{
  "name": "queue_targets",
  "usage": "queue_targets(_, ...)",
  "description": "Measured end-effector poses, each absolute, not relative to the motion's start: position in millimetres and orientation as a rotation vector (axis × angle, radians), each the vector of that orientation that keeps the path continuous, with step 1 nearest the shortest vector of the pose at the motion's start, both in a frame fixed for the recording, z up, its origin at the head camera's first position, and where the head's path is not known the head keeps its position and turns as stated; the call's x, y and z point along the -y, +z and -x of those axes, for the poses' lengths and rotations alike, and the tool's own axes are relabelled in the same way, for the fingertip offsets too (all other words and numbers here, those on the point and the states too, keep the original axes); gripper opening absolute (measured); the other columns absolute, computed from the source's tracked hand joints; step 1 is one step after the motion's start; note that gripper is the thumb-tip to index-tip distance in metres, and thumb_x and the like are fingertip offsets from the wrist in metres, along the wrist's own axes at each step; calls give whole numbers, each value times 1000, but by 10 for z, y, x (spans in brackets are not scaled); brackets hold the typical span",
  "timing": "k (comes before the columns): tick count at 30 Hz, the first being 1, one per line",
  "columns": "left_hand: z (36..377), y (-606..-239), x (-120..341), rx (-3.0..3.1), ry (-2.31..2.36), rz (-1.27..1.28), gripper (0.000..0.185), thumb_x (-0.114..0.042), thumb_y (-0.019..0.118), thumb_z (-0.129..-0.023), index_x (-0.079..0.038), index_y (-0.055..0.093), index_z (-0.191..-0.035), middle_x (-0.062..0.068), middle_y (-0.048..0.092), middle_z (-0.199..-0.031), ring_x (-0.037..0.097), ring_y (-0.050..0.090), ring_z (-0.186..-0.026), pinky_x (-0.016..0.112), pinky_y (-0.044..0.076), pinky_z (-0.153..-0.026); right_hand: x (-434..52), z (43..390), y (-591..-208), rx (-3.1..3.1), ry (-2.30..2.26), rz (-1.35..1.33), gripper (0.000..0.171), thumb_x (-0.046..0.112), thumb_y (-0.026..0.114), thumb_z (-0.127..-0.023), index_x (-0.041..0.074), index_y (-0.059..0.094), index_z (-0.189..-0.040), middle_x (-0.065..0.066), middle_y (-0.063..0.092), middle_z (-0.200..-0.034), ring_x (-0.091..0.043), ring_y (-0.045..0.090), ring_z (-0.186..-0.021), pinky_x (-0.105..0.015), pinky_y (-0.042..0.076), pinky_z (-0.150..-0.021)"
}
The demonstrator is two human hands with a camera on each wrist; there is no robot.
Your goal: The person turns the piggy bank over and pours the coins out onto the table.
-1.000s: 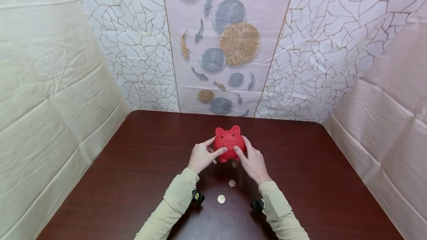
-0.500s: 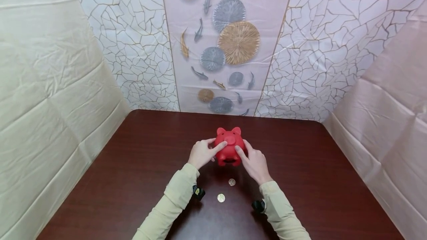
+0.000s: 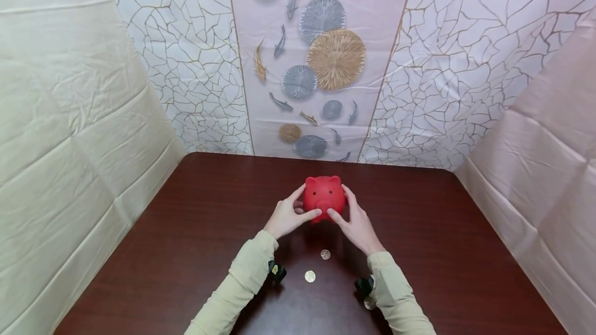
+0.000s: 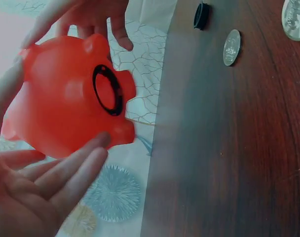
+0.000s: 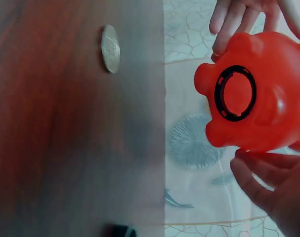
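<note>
A red piggy bank (image 3: 324, 198) is held up above the dark table between both hands, its face toward the head camera. My left hand (image 3: 285, 217) grips one side, with the thumb near the snout. The other side is gripped by my right hand (image 3: 358, 224), thumb also near the snout. In the wrist views, a black-rimmed round hole (image 5: 236, 94) shows on its underside between the legs. Below it on the table lie a coin (image 3: 325, 255) and a nearer coin (image 3: 310, 276). Another coin (image 3: 369, 302) sits partly hidden by the right forearm.
A small round black cap (image 4: 202, 16) lies on the table in the left wrist view. Dark camera units (image 3: 277, 271) are strapped at both wrists. Behind the brown table (image 3: 223, 190) hangs a patterned curtain (image 3: 298, 92), with pale cloth at both sides.
The piggy bank has tipped back and forth in both hands. A coin seen under it one second ago is gone from that spot. A coin now shows beside the right forearm.
</note>
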State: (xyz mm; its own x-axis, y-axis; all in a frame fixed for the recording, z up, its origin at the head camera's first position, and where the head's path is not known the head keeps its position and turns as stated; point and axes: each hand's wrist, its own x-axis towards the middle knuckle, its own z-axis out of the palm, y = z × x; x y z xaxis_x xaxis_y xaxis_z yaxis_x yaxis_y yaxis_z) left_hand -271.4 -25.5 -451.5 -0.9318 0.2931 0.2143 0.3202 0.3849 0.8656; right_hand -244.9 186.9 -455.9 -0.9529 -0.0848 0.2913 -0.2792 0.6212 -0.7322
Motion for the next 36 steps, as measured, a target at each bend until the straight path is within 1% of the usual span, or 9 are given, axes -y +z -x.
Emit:
queue_targets(7, 2687, -4437, 240, 2310, -1652, 951, 99, -5, 81, -76, -28, 24, -154, 8, 39, -153, 30, 55, -127, 47, 53, -96, -1879, 2426, -4503, 2395, 1133, -536, 113, 19, 84, -74, 13, 8, -156, -19, 31, -156, -37, 39, -139, -54, 39, -109)
queue_targets(11, 2677, -4369, 189, 2184, -1554, 1017, 99, 4, 78, -75, -19, 24, -154, 9, 25, -160, 31, 39, -140, 43, 53, -98, -1820, 2438, -4467, 2220, 1027, -593, 116, 10, 88, -68, 7, 12, -155, -19, 30, -156, -35, 41, -136, -27, 36, -114)
queue_targets(14, 2656, -4362, 159, 2092, -1566, 1000, 96, 8, 76, -75, -15, 26, -153, 9, 22, -161, 32, 35, -143, 43, 52, -98, -1781, 2459, -4437, 2128, 969, -621, 114, 9, 88, -67, 6, 16, -155, -16, 34, -154, -32, 51, -122, -14, 40, -105)
queue_targets(18, 2635, -4404, 137, 1939, -1529, 1031, 85, 11, 73, -76, -10, 30, -147, 16, 23, -159, 35, 33, -143, 47, 51, -98, -1761, 2473, -4433, 2053, 911, -657, 106, 16, 86, -73, 5, 18, -153, -14, 40, -150, -27, 58, -106, -28, 53, -89)
queue_targets(20, 2631, -4417, 129, 1868, -1480, 1066, 81, 13, 71, -77, -9, 31, -144, 20, 24, -158, 36, 32, -143, 47, 51, -98, -1762, 2468, -4445, 2021, 889, -671, 98, 27, 79, -79, 3, 18, -152, -16, 39, -151, -28, 57, -110, -32, 53, -89)
queue_targets(24, 2626, -4416, 119, 1777, -1409, 1107, 84, 16, 70, -76, -15, 31, -144, 24, 26, -155, 34, 32, -143, 42, 51, -100, -1767, 2454, -4455, 1943, 854, -705, 84, 44, 61, -89, -3, 20, -146, -21, 32, -154, -32, 48, -127, -20, 46, -99)
queue_targets(28, 2624, -4424, 137, 1796, -1414, 1104, 86, 14, 72, -75, -15, 32, -145, 22, 27, -155, 35, 34, -142, 43, 52, -99, -1778, 2448, -4437, 1935, 850, -733, 86, 48, 59, -89, -4, 21, -146, -21, 32, -154, -32, 48, -125, -9, 35, -105)
queue_targets(33, 2630, -4464, 210, 1976, -1516, 1022, 87, 0, 82, -72, -14, 38, -146, 15, 36, -154, 34, 48, -131, 42, 56, -91, -1848, 2424, -4424, 2126, 909, -671, 107, 27, 87, -70, 3, 22, -152, -20, 47, -143, -34, 55, -112, -38, 50, -98)
queue_targets(36, 2627, -4481, 242, 2128, -1567, 916, 88, -11, 85, -71, -24, 42, -147, 9, 49, -146, 28, 63, -112, 35, 58, -85, -1890, 2387, -4442, 2284, 942, -560, 113, 21, 91, -64, 8, 24, -153, -21, 51, -140, -39, 55, -115, -57, 50, -92)
